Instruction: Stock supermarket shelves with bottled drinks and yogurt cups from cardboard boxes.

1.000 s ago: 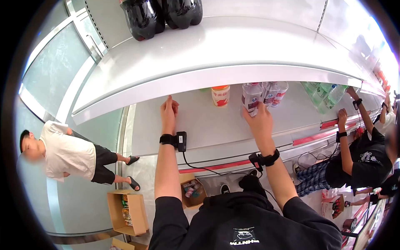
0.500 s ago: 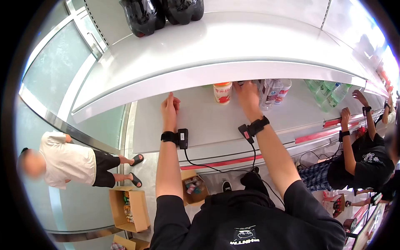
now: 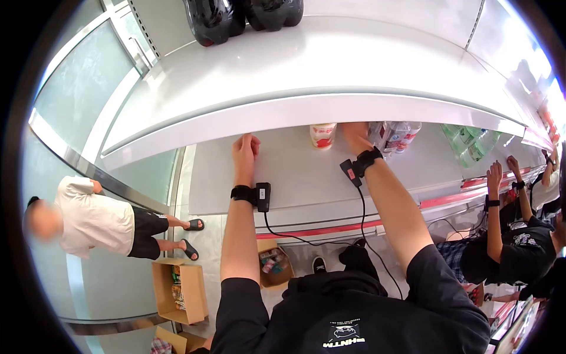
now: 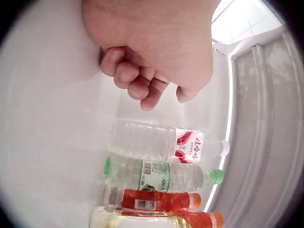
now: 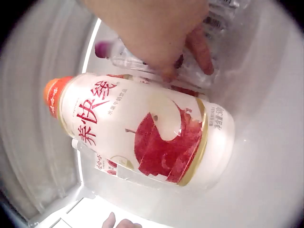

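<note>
My right hand (image 3: 355, 137) reaches under the upper shelf, its fingers hidden there in the head view. The right wrist view shows this hand gripping a clear bottle with a purple cap (image 5: 102, 50), lying across that picture behind a white milk-drink bottle (image 5: 152, 123) with an orange cap and an apple on its label. My left hand (image 3: 246, 154) hangs with loosely curled fingers near the lower shelf's left part, holding nothing. Beyond it in the left wrist view stand a clear water bottle (image 4: 190, 145), a green-capped bottle (image 4: 190, 176) and red bottles with orange caps (image 4: 161, 201).
The upper shelf's front edge (image 3: 306, 106) overhangs both hands. Clear bottles (image 3: 400, 134) and green bottles (image 3: 471, 144) stand farther right on the lower shelf (image 3: 283, 177). Dark soda bottles (image 3: 215, 20) are above. Cardboard boxes (image 3: 194, 295) sit on the floor; other people (image 3: 106, 218) stand at both sides.
My right hand has carried a clear bottle from the group on the right leftward and farther back under the upper shelf, beside the milk-drink bottle. My left hand stays about where it was.
</note>
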`<state>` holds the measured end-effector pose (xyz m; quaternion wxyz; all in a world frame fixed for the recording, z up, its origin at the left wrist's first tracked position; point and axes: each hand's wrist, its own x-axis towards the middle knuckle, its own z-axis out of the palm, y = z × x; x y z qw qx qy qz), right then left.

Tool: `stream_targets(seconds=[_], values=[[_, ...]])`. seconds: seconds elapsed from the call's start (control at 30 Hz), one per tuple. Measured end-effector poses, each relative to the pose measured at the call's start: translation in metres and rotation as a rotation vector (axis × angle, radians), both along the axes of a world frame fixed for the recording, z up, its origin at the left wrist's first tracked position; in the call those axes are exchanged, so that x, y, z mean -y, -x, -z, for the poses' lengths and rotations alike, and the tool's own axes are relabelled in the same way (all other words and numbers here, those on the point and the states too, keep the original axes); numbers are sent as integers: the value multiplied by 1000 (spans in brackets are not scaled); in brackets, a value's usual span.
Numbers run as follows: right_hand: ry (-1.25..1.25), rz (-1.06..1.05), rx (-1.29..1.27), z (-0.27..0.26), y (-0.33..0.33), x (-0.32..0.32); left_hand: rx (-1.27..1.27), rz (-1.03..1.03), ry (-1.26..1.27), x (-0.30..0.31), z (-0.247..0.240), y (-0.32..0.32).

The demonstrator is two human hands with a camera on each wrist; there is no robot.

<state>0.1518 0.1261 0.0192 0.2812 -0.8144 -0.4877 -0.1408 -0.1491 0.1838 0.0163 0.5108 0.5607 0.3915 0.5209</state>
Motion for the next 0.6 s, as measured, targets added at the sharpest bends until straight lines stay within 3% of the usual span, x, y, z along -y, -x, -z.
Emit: stream_targets(seconds=[0.03, 0.23, 0.37, 0.43, 0.57, 0.6], values=[[138, 2, 366, 8, -7, -5, -2, 17, 8, 0, -1, 0], [-206, -164, -2, 20, -19, -15, 4, -4, 5, -3, 2, -1], [-176, -164, 40, 16, -18, -15, -10, 11, -16, 1, -2, 0], [-287, -191, -140, 20, -18, -18, -21, 2, -8, 2, -4, 0], [-213, -134, -54, 45, -32, -38, -7, 9, -15, 2, -2, -1], [28, -49, 204, 27, -20, -26, 3, 10, -15, 2, -1, -1]])
